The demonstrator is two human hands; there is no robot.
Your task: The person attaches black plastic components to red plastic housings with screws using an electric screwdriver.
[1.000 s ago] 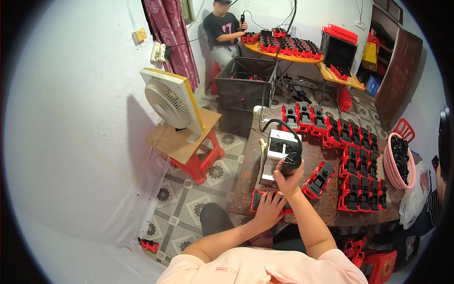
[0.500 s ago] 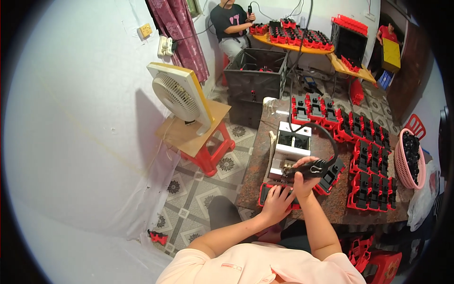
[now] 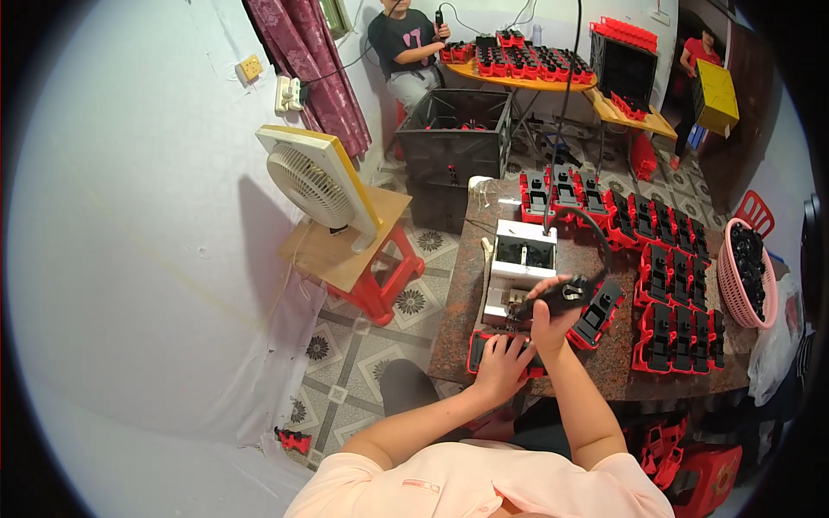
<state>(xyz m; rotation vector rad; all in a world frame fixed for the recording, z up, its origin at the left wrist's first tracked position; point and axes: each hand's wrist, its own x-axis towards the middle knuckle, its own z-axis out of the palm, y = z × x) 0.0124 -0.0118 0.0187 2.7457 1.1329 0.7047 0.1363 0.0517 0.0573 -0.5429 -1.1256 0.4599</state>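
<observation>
In my right hand (image 3: 554, 328) is a black corded electric screwdriver (image 3: 566, 296), held almost level with the fingers wrapped round it. Its tip points left, at the front of a white screw feeder (image 3: 527, 244); whether they touch is hidden. Just below, my left hand (image 3: 505, 367) grips a red-and-black plastic part (image 3: 480, 350) at the table's near edge, its fingers lying over the top and hiding much of it. Another such part (image 3: 598, 315) lies tilted to the right of the screwdriver.
Rows of red-and-black parts (image 3: 678, 337) cover the right of the stone-topped table (image 3: 458, 319). A pink basket (image 3: 732, 281) of black pieces stands beyond them. Left are a fan (image 3: 315, 181) on a stool and black crates (image 3: 453, 138). A co-worker (image 3: 410, 43) sits at the back.
The view has shifted slightly. At the far right, a person carrying a yellow box shows more fully in the doorway. My hands keep nearly the same pose over the part and feeder.
</observation>
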